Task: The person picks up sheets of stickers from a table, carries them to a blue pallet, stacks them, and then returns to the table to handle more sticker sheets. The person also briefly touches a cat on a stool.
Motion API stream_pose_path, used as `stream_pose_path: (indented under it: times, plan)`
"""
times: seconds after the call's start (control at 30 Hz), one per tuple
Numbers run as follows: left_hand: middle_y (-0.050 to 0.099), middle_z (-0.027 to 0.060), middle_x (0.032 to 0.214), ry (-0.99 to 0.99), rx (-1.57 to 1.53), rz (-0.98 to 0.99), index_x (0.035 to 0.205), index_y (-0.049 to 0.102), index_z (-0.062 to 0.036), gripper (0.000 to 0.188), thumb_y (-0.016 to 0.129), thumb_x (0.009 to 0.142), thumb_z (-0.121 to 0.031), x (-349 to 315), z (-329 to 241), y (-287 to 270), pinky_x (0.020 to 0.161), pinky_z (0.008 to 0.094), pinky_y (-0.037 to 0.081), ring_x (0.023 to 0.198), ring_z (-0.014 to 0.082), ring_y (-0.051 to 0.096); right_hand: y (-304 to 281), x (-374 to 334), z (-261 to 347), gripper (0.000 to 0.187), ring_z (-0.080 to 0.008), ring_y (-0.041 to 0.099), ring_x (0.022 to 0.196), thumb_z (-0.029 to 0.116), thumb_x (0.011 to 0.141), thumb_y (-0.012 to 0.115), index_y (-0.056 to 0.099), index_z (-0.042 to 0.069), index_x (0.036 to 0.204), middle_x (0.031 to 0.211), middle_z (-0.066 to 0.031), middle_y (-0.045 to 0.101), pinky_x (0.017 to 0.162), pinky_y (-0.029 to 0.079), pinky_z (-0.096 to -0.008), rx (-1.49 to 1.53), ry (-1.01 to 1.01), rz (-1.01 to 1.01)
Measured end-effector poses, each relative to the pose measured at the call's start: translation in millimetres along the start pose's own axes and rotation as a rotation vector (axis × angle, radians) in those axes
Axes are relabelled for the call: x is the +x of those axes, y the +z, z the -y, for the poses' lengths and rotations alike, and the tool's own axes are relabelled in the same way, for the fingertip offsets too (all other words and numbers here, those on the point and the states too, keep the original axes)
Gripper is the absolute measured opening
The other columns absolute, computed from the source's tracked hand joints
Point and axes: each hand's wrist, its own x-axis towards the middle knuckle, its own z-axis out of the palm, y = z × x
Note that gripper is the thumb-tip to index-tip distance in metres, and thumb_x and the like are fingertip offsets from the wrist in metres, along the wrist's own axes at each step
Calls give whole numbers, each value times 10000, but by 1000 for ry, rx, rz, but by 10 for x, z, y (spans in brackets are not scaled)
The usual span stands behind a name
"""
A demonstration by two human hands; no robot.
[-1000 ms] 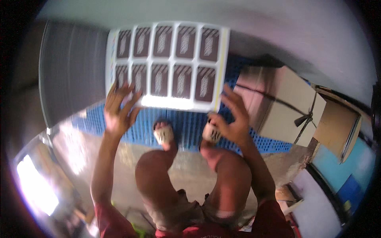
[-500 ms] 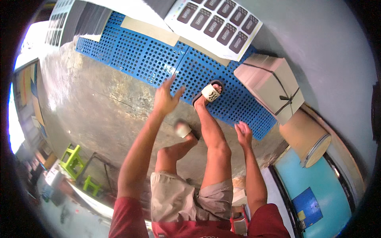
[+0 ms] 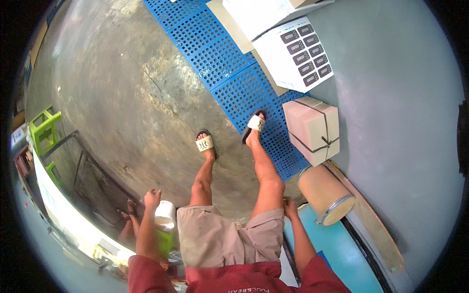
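Note:
My left hand hangs low at my left side, its fingers loosely bent and nothing visible in it. In the picture it is nearest to a white bucket, apparently without touching it. Beside my right thigh hangs my right hand, also loose and apparently holding nothing, with some fingers partly hidden by the leg. The brown fibre drum with a metal rim is the thing closest to it. Ahead of the drum, a tied stack of pale sheets with dark strapping stands on the blue perforated pallets.
Farther along the pallets stands a stack of printed sheets with dark labels. A grey wall runs along the right. Green stools stand at left. Another person's sandalled feet show near my left arm. Cracked concrete floor lies ahead.
Both hands have dropped back toward my sides. My view has turned, and my left foot now stands farther forward. The drum and the tied stack appear closer to my legs.

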Motion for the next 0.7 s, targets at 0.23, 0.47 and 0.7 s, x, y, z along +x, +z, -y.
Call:
stream_pose_path:
  times: [0.23, 0.47, 0.7]
  plan:
    - [691, 208, 1020, 123, -479, 6, 1163, 610, 51, 479, 686, 860, -313, -662, -785, 679, 812, 353, 526, 936, 260, 683, -1418, 922, -58, 493, -310, 664, 884, 396, 837, 679, 613, -2, 1122, 940, -172, 688, 793, 508, -421, -387, -155, -128]
    - [696, 161, 985, 325, -530, 107, 1165, 609, 34, 399, 675, 881, -239, -1818, -2731, 1435, 797, 328, 523, 907, 204, 670, -2112, 2469, 397, 488, -392, 521, 1069, 357, 847, 672, 528, 32, 1181, 1129, -229, 558, 927, 417, -469, -222, -363, -623]
    - [693, 171, 1029, 353, -414, 297, 1173, 599, 10, 490, 662, 874, -373, -2837, -3752, 2096, 838, 356, 517, 986, 270, 673, -2426, 2807, 372, 274, -388, 468, 995, 244, 838, 698, 544, 46, 949, 982, -188, 499, 842, 397, -516, -161, -472, -527]
